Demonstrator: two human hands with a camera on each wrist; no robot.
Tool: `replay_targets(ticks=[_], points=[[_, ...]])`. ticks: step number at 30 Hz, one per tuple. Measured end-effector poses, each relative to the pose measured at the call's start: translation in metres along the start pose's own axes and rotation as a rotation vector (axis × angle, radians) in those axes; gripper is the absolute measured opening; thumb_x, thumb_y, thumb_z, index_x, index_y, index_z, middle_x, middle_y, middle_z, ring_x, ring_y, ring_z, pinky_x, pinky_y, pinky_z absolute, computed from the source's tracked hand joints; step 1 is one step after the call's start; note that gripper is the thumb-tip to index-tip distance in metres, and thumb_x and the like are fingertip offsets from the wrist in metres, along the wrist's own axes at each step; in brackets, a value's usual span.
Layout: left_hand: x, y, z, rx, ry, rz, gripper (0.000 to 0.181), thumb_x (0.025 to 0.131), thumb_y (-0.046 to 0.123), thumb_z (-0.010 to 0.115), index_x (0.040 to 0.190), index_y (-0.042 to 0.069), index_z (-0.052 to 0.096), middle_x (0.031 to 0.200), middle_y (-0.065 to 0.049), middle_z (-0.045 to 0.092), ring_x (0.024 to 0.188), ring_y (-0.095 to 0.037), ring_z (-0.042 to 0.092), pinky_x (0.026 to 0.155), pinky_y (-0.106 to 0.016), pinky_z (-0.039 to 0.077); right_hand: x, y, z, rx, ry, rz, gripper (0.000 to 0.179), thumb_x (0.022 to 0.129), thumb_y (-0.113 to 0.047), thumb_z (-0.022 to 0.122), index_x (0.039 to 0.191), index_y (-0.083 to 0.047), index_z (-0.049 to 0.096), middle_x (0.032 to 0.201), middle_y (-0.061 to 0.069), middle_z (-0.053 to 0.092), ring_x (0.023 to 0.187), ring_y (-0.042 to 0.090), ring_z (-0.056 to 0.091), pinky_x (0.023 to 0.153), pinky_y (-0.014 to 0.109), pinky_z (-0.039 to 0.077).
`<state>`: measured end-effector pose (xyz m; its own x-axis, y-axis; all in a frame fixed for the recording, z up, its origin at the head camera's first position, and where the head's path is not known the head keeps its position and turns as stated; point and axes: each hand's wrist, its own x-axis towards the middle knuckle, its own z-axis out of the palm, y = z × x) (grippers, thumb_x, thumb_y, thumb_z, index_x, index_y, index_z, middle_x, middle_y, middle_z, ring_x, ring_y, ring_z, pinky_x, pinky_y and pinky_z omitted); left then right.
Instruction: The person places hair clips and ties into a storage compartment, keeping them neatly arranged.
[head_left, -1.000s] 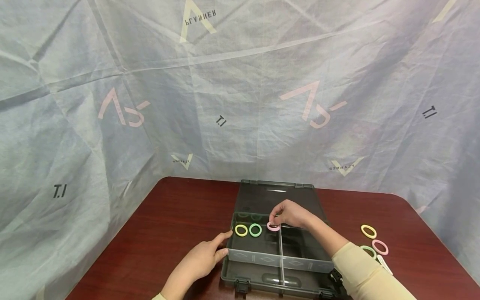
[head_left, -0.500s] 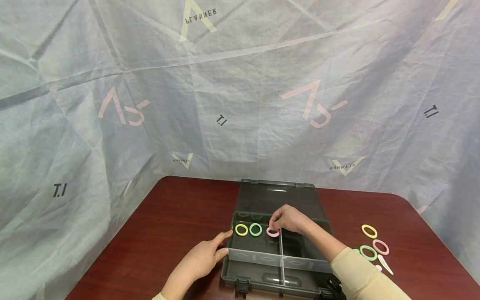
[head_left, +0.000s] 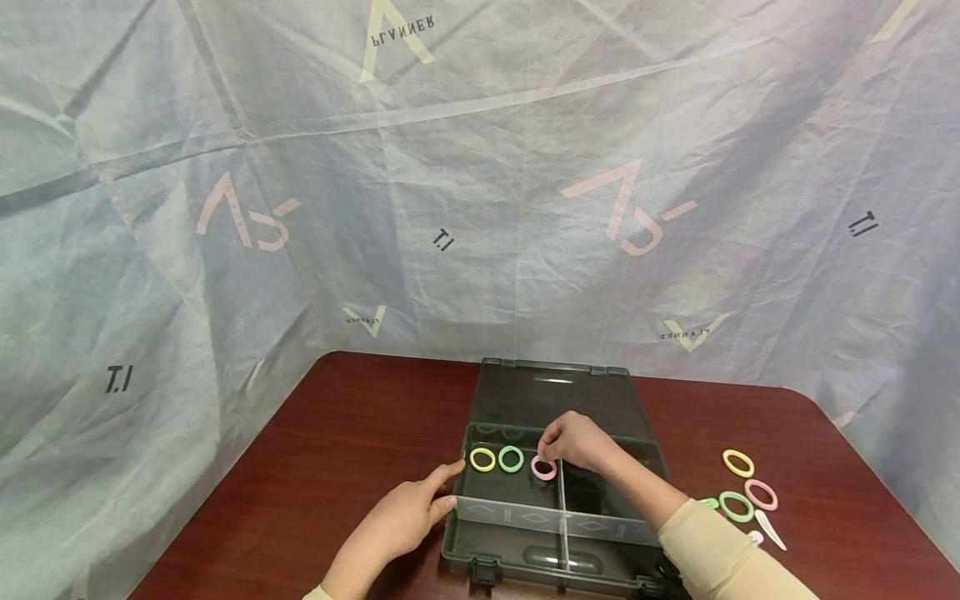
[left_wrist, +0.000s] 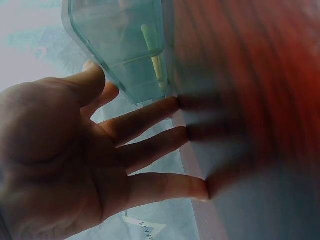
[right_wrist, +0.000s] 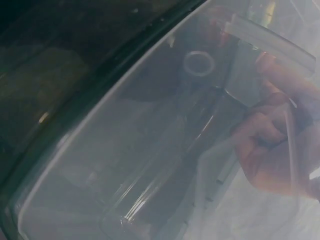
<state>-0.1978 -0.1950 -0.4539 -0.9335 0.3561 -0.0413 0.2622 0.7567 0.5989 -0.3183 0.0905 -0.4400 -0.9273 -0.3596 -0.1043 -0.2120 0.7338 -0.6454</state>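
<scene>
A dark translucent organizer box (head_left: 525,562) lies with its lid laid back on the table. In its back left compartment a yellow hair tie (head_left: 483,460) and a green hair tie (head_left: 512,459) sit side by side. To the right of them, my right hand (head_left: 573,442) pinches a pink hair tie (head_left: 543,468) near the divider. The right wrist view shows that hand (right_wrist: 277,132) with curled fingers, behind clear plastic. My left hand (head_left: 405,512) touches the box's left side. Its fingers are spread and fairly straight in the left wrist view, fingertips down at the tabletop (left_wrist: 280,100).
On the right of the dark red table (head_left: 375,408) lie another yellow hair tie (head_left: 738,463), a pink one (head_left: 761,495), a green one (head_left: 737,507) and a white hair clip (head_left: 771,530). A printed cloth (head_left: 480,183) hangs behind the table.
My right hand has lowered the pink hair tie and moved it slightly toward me, into line with the other two. The left hand has stayed in place.
</scene>
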Motion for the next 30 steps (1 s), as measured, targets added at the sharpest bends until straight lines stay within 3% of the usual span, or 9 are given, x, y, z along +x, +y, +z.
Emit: replay_targets(ticks=[30], points=[[-0.0003,-0.0004,0.0,-0.01,-0.011,-0.012,0.054,0.107,0.031,0.055,0.156,0.019,0.04,0.052,0.004,0.048,0.043,-0.01,0.03,0.053,-0.031,0.032,0.0004,0.0018,0.0024,-0.004,0.049,0.021,0.012,0.081,-0.004,0.082,0.073,-0.012,0.077,0.092,-0.001,0.073,0.082,0.015,0.063,0.073,0.038,0.051]])
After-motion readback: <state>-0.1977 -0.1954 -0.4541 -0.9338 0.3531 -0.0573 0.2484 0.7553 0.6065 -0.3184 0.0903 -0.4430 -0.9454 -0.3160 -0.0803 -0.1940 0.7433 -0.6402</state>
